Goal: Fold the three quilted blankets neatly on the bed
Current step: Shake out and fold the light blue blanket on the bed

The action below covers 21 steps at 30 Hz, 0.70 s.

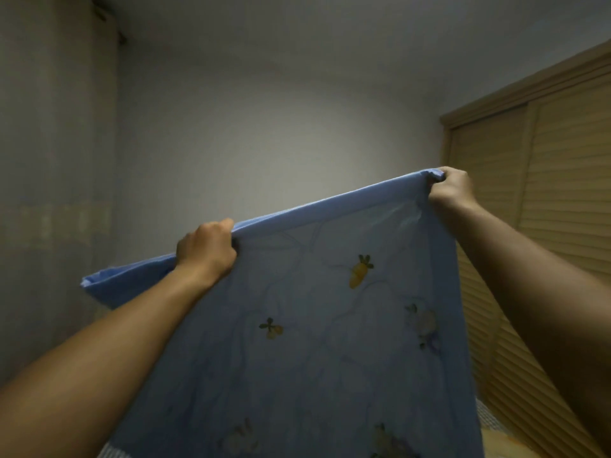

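Hands hold a blue blanket (pixel 314 325) up in the air in front of a pale wall (pixel 264 110). The left hand (pixel 206 251) is curled tight round the top hem partway along it, fingers wrapped over the fold, and a loose corner of the cloth sticks out beyond it to the left. The right hand (pixel 451 188) grips the top right corner, higher than the left, so the hem slopes up to the right and is pulled taut between the two. The cloth hangs down from the hem to the bottom of the view, hiding what lies under it. Its print shows small yellow carrots with green tops and pale rabbits; no writing or label can be read on it. A slatted wardrobe (pixel 545 226) stands on the right, a curtain (pixel 49 160) on the left.
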Each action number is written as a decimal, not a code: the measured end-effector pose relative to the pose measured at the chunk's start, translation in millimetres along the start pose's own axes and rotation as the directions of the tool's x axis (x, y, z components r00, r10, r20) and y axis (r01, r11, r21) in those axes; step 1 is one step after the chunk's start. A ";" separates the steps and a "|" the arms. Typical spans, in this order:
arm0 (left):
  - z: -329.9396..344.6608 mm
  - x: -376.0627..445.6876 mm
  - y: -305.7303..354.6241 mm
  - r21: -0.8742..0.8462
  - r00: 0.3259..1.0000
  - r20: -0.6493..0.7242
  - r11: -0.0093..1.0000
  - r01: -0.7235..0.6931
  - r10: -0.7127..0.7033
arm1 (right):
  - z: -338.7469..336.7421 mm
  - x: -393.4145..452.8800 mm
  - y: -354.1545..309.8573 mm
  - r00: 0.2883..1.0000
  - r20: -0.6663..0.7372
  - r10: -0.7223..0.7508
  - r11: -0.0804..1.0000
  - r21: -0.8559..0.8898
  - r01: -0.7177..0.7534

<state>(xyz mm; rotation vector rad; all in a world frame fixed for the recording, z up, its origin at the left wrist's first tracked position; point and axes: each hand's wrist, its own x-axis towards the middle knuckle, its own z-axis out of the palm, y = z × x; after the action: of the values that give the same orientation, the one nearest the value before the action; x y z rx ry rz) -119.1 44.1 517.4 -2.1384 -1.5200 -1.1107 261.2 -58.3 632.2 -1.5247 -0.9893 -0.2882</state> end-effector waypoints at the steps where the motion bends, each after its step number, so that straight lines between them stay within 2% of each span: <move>1: -3.3 -3.7 8.9 -0.008 0.994 -0.077 0.996 -0.085 0.084 | -11.3 5.3 1.3 0.996 -0.047 0.072 0.996 0.056 -0.069; 2: -4.3 -8.0 17.8 -0.015 0.981 -0.098 0.986 -0.168 0.165 | -24.9 12.0 4.8 0.982 -0.097 0.160 0.981 0.125 -0.148; 4: -2.6 -19.8 36.7 -0.026 0.963 -0.023 0.963 -0.268 0.267 | -55.0 20.5 15.3 0.928 -0.145 0.342 0.903 0.323 -0.283; 5: 0.5 -25.7 46.3 -0.034 0.961 0.012 0.961 -0.275 0.276 | -66.7 24.2 26.0 0.906 -0.165 0.389 0.879 0.360 -0.312; 6: 4.1 -30.2 56.6 -0.055 0.961 0.021 0.960 -0.273 0.275 | -73.9 23.3 37.5 0.900 -0.205 0.384 0.898 0.310 -0.313; 8: 9.4 -38.6 82.1 -0.137 0.964 0.028 0.956 -0.258 0.264 | -82.6 10.8 56.8 0.925 -0.261 0.278 0.960 0.104 -0.259; 9: 10.8 -43.9 97.7 -0.176 0.964 0.042 0.952 -0.252 0.263 | -86.6 1.8 63.9 0.958 -0.217 0.187 0.982 0.059 -0.179; 11: 11.9 -52.9 129.2 -0.213 0.947 0.053 0.930 -0.300 0.318 | -88.7 -19.4 71.3 0.998 0.056 -0.007 0.991 0.132 0.000; 12: 12.1 -59.5 149.9 -0.210 0.930 0.057 0.915 -0.343 0.362 | -93.3 -32.1 75.8 0.966 0.235 -0.111 0.989 0.126 0.083; 13: 10.9 -65.7 172.6 -0.197 0.912 0.064 0.901 -0.387 0.406 | -97.5 -46.1 80.8 0.887 0.417 -0.200 0.980 0.075 0.185; 15: 7.5 -78.5 217.8 -0.187 0.876 0.061 0.867 -0.461 0.479 | -103.1 -80.4 91.0 0.642 0.707 -0.297 0.909 0.004 0.416; 17: 2.7 -89.7 257.8 -0.184 0.850 0.043 0.841 -0.509 0.524 | -106.8 -112.0 99.5 0.444 0.822 -0.356 0.820 0.047 0.570; 18: 0.9 -94.6 273.1 -0.170 0.840 0.034 0.831 -0.529 0.542 | -106.7 -118.8 107.8 0.391 0.835 -0.388 0.788 0.080 0.610; 19: -1.7 -101.2 286.2 -0.154 0.833 0.019 0.825 -0.544 0.553 | -108.8 -122.0 115.7 0.376 0.825 -0.421 0.771 0.107 0.628; 21: -1.7 -115.2 301.5 -0.167 0.826 -0.015 0.813 -0.558 0.564 | -116.6 -118.3 132.8 0.437 0.752 -0.494 0.755 0.121 0.645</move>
<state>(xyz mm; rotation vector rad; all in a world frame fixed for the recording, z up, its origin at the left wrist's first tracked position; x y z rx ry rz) 133.7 -155.0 492.3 -2.4870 -0.7191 -1.0003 326.1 -199.4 486.9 -1.4226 -2.2511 -0.2181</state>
